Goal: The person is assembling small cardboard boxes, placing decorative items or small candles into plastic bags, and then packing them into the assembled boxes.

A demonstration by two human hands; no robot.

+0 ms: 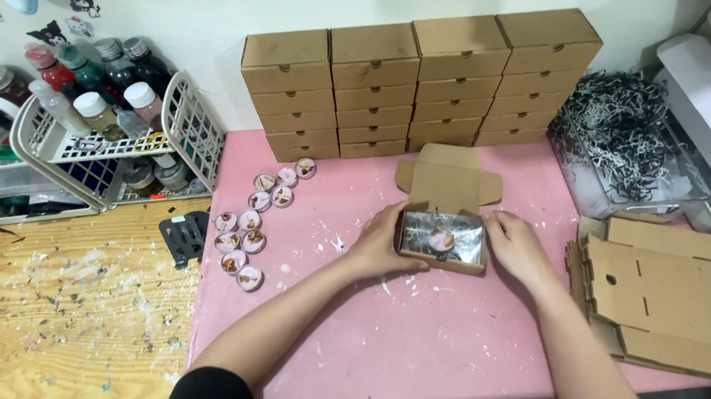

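Small open cardboard box mid pink counter, lid flap up, shiny wrapped piece inside. Light, thin walls, crushes easily, I'd judge. My left hand and right hand cup its short ends, fingers curled against the walls. Loose tealights lie left.

A home craft workshop: stacked cardboard boxes line the wall behind a paint-spattered pink tabletop, paint bottles to its left.
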